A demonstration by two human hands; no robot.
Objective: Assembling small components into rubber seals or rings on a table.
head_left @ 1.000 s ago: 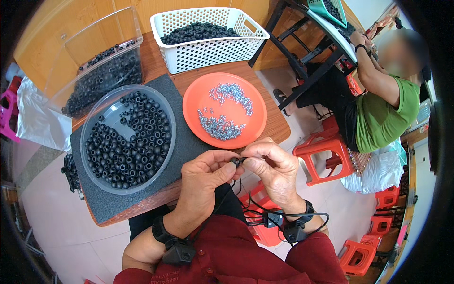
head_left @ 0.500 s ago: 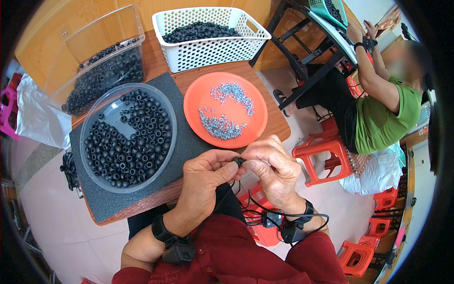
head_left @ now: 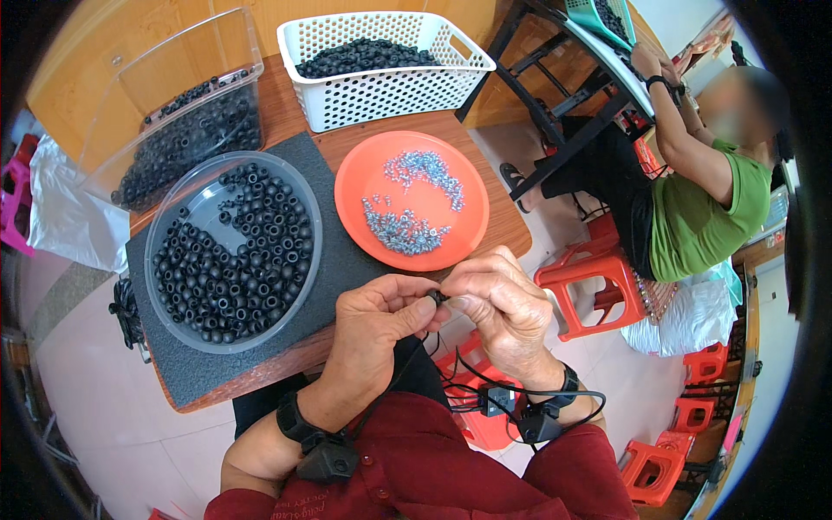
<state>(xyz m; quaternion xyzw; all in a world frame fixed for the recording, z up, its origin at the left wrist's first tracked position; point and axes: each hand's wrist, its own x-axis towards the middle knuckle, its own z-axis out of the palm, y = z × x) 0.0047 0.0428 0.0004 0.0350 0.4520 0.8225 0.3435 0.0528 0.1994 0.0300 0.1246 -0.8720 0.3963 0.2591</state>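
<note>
Between the fingertips of my left hand (head_left: 377,316) and my right hand (head_left: 500,303) is a small round black part (head_left: 436,296), like the ring-shaped ones in the tub. Both hands are closed on it in a pinch, just off the table's front edge. Whether a smaller piece is also in the right fingertips is hidden. Left of my hands, a round clear tub (head_left: 156,286) holds many hollow black parts (head_left: 251,282). Beyond my hands lies an orange plate (head_left: 355,178) with two heaps of tiny silvery metal pieces (head_left: 407,232).
A white perforated basket (head_left: 390,100) and a clear box (head_left: 186,65), both with black parts, stand at the back. A dark mat (head_left: 321,182) lies under the tub. To the right, a person in green (head_left: 706,208) sits at another table near red stools (head_left: 598,286).
My hands keep nearly the same pinch on the black part. At the other table, the seated person's hands have come closer together.
</note>
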